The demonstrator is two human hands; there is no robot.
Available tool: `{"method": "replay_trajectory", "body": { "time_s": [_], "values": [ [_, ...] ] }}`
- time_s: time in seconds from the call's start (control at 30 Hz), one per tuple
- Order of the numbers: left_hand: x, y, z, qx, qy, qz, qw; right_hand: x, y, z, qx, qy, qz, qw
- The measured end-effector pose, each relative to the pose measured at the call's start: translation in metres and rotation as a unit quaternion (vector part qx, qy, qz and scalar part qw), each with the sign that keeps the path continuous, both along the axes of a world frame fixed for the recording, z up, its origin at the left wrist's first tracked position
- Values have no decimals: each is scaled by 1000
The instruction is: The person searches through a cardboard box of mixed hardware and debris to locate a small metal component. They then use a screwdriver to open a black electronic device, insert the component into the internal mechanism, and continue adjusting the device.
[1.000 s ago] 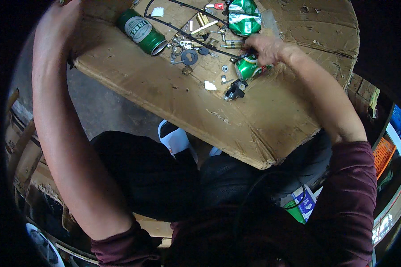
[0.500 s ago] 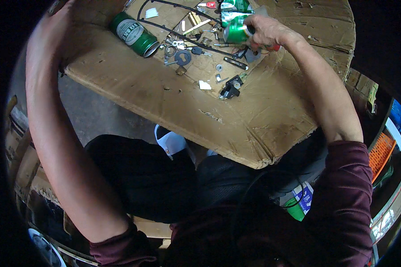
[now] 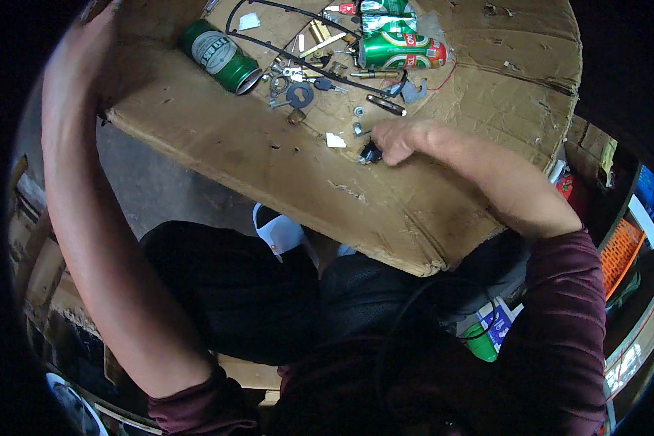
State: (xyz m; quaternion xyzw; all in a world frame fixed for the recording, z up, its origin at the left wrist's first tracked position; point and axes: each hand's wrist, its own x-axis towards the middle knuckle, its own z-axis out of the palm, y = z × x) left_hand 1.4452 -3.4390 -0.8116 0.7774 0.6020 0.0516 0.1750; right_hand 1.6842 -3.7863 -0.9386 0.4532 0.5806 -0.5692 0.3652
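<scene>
My right hand [image 3: 400, 142] is closed, its fingertips pinching a small black-and-silver part [image 3: 371, 152] low on the cardboard; the fingers cover most of it. Up at the far left edge of the cardboard is my left hand [image 3: 98, 29], its fingers too dark and cut off to make out. A green and red can [image 3: 392, 52] lies on its side above my right hand, another green can [image 3: 221, 57] at the left. Near my right fingers are a small round metal piece [image 3: 359, 112], a dark oblong piece [image 3: 386, 105] and a white scrap [image 3: 335, 140].
Loose keys [image 3: 330, 85], a dark ring-shaped disc [image 3: 299, 94] and several brass pieces lie around a thin black frame [image 3: 269, 48]. The worn cardboard [image 3: 269, 160] ends in a ragged edge above my knees. An orange basket [image 3: 622, 247] stands at the right.
My right hand has let go of the green and red can, which now lies on the cardboard. It has moved nearer to me, onto the black part. My left arm has hardly moved.
</scene>
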Motion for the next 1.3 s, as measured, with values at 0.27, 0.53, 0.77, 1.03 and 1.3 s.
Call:
{"method": "replay_trajectory", "body": {
  "time_s": [0.27,0.53,0.77,1.03,1.3],
  "values": [
    [-2,7,-5,9,-3,-43,999,56,37,3,178,81,-312,930],
    [3,-5,4,-5,-14,15,1000,133,21,6,185,-184,-228,938],
    [4,2,-2,22,21,10,999,160,-8,-35,124,-223,-276,927],
    [7,-10,4,-8,-70,14,997,156,-17,-56,224,-136,-288,921],
    [18,-25,16,17,-39,-15,999,107,-27,-45,148,-227,-150,951]
  ]
}}
